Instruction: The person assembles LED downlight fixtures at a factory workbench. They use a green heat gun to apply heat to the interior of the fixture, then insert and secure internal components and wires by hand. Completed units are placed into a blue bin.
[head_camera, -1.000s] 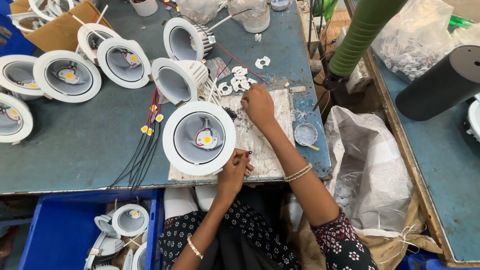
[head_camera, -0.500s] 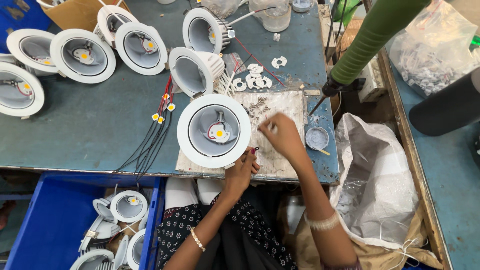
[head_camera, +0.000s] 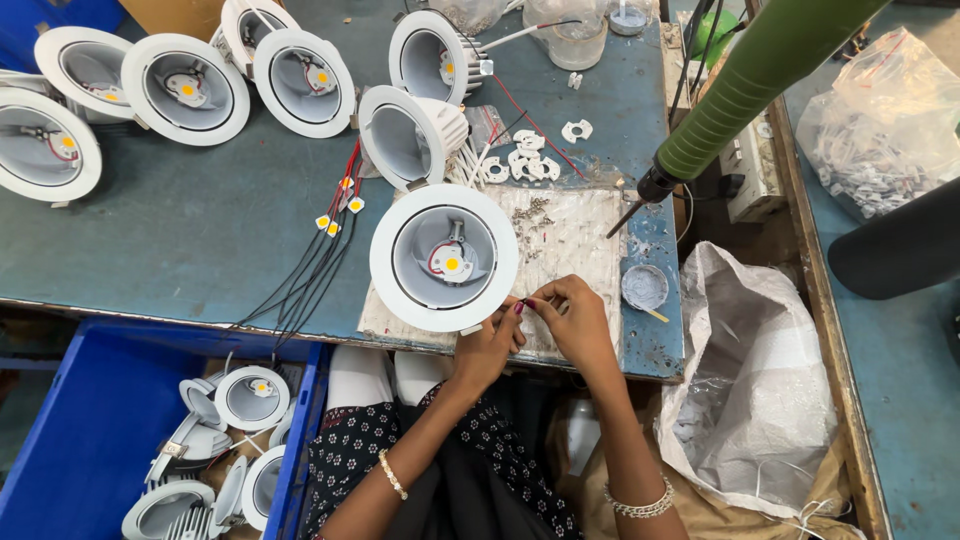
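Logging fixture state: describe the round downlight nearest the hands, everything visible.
The downlight is round, with a wide white rim and a grey reflector bowl, seemingly metal or plastic. A yellow LED chip sits at its centre with a red wire looping to it. It lies face up on a pale worn mat at the table's front edge. The left hand touches its lower rim; the right hand is beside it.

There is one view only, from the camera on my head, so nothing is shared with a second one. It looks almost straight down from above my lap, facing away from my body across the blue surface (head_camera: 200, 240). It sits close: my left hand (head_camera: 490, 345) and right hand (head_camera: 575, 320) fill the lower middle, my knees show below them, and the surface's far edge runs along the top.
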